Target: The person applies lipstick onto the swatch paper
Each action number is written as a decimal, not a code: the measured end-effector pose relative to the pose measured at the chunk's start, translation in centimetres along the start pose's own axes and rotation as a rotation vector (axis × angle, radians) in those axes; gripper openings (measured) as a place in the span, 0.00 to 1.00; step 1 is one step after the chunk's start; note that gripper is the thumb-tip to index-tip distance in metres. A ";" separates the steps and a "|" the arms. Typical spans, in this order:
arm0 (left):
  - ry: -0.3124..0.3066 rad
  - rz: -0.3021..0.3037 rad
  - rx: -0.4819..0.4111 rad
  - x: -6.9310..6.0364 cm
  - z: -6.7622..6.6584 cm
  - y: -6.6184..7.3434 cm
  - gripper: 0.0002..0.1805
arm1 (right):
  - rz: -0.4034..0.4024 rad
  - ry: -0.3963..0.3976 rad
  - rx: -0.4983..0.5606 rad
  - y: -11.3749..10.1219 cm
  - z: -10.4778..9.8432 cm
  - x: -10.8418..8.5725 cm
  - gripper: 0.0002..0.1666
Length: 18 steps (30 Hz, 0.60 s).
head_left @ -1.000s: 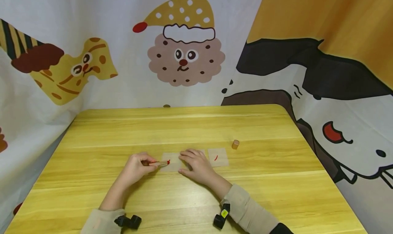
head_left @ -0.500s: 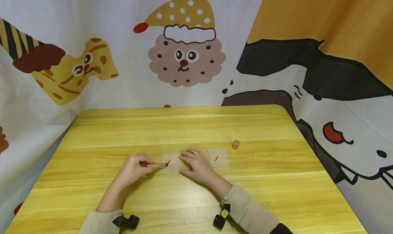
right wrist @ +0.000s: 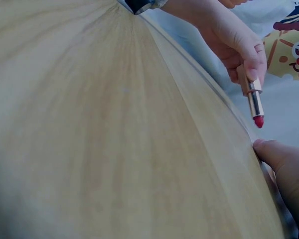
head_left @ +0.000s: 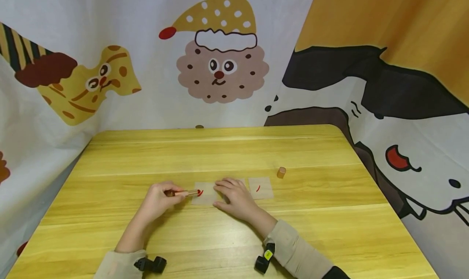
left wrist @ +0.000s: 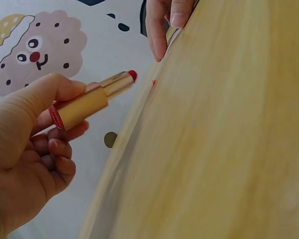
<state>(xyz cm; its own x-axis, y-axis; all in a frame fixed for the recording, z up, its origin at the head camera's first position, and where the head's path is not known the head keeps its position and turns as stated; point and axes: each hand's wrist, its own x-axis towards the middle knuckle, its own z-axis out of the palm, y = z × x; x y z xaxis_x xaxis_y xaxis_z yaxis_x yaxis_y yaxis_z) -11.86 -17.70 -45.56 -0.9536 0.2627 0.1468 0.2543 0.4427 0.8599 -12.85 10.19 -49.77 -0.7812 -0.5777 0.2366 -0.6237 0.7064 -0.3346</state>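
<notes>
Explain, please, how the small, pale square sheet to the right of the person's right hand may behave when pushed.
The small, pale square sheet looks thin, so it is probably light and floppy. Lying flat on the yellow wooden table, it would likely slide rather than tip. Its short red stroke might smear if rubbed.

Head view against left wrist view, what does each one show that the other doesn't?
Only the head view shows the lipstick cap standing on the table, the pizza-slice print and the beige sleeves.

Only the left wrist view shows the flat red base of the lipstick.

Both show the hands, left hand and right hand, plus the lipstick, the table and the cookie print.
</notes>
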 end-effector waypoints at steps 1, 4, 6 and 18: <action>0.013 0.001 -0.005 0.0 0.0 0.1 0.05 | -0.001 0.001 -0.001 0.0 0.0 0.0 0.32; 0.047 -0.005 -0.015 0.0 0.0 0.2 0.05 | -0.001 0.001 -0.003 0.0 -0.1 0.0 0.32; 0.070 -0.009 -0.026 0.0 -0.1 0.5 0.06 | -0.002 0.000 -0.004 0.0 -0.1 0.0 0.32; 0.142 0.009 -0.027 -0.3 -0.1 2.8 0.06 | -0.008 0.004 -0.006 0.0 -0.1 0.1 0.32</action>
<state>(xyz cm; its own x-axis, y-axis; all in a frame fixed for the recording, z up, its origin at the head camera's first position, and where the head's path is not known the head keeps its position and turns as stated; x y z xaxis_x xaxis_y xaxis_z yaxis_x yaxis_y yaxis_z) -10.92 -16.63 -43.09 -0.9649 0.1419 0.2210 0.2607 0.4175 0.8705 -12.94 10.20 -49.69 -0.7764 -0.5816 0.2427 -0.6299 0.7042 -0.3276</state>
